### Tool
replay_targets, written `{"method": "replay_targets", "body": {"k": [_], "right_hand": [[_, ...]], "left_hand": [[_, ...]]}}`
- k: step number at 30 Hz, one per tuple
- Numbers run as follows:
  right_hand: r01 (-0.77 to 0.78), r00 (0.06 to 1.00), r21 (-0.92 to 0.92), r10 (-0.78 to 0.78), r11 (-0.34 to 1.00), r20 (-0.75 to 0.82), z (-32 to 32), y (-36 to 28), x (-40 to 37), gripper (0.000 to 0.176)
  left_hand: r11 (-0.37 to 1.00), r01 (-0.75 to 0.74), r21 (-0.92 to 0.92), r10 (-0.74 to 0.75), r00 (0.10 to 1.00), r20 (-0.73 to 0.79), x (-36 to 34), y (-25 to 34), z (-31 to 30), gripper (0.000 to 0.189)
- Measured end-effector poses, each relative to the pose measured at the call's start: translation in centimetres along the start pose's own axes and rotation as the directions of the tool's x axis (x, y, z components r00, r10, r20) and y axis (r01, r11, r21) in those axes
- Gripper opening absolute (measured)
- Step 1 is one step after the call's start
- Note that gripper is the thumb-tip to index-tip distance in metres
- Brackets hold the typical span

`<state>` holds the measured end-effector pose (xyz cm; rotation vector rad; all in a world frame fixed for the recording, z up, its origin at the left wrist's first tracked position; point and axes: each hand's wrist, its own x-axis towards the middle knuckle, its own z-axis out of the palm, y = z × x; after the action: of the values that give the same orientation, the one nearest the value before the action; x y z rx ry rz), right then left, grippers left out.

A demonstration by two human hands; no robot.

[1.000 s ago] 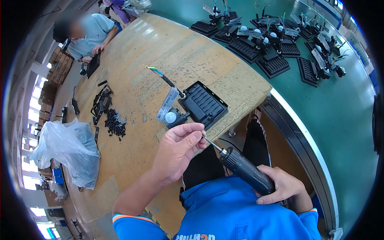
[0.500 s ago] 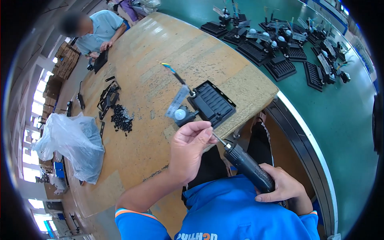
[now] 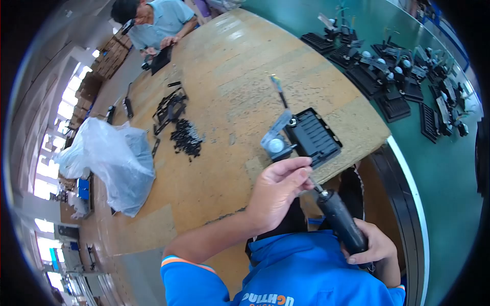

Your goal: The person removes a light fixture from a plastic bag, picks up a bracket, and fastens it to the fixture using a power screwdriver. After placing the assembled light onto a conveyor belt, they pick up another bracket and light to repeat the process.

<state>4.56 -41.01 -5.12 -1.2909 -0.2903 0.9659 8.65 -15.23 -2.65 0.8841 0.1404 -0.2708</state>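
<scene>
My right hand (image 3: 375, 244) is wrapped round the black body of an electric screwdriver (image 3: 341, 217), its bit pointing up and left. At the bit's tip, the thumb and fingers of my left hand (image 3: 279, 194) are pinched together; whatever is between them is too small to make out. Just beyond my left hand, a black floodlight (image 3: 314, 135) with a ribbed housing lies at the table's edge. Joined to it are a sensor with a white dome (image 3: 276, 146), a grey label (image 3: 275, 127) and a cable (image 3: 281, 94) with bared coloured wires.
On the worn wooden table (image 3: 219, 168) lie a pile of small black parts (image 3: 186, 138), black brackets (image 3: 171, 107) and a clear plastic bag (image 3: 115, 160). Several floodlights (image 3: 393, 81) stand on the green surface (image 3: 449, 214) at right. A co-worker (image 3: 166, 25) sits across the table, handling a dark panel.
The view has turned, so the table and floodlight sit further right in it. Both hands keep their hold, with my left fingers still at the bit's tip.
</scene>
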Motion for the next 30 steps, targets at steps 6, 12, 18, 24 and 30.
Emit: {"method": "replay_targets", "body": {"k": [6,12,18,24,30], "right_hand": [[0.062,0.998,-0.115,-0.061,0.991,0.019,0.1,-0.7,0.8,0.053],[0.062,0.998,-0.192,-0.057,0.980,0.029,-0.3,-0.3,1.0,0.055],[-0.025,1.000,-0.044,0.026,0.999,0.018,0.0,-0.3,1.0,0.059],[-0.022,1.000,0.004,0.022,1.000,-0.004,0.1,-0.1,0.8,0.062],[-0.002,1.000,0.040,0.003,0.999,-0.027,0.4,-0.3,0.8,0.062]], "left_hand": [[0.996,-0.072,-0.060,0.072,0.997,0.008,-0.1,0.1,-0.8,0.021],[0.992,-0.094,0.087,0.098,0.994,-0.043,-0.2,0.1,-1.3,0.023],[0.996,-0.087,0.010,0.087,0.996,0.020,-0.2,0.3,-0.8,0.027],[0.994,-0.102,0.037,0.099,0.992,0.074,-0.4,0.3,-1.1,0.029],[0.982,-0.053,0.179,0.040,0.997,0.071,-1.5,0.8,-0.4,0.025]]}}
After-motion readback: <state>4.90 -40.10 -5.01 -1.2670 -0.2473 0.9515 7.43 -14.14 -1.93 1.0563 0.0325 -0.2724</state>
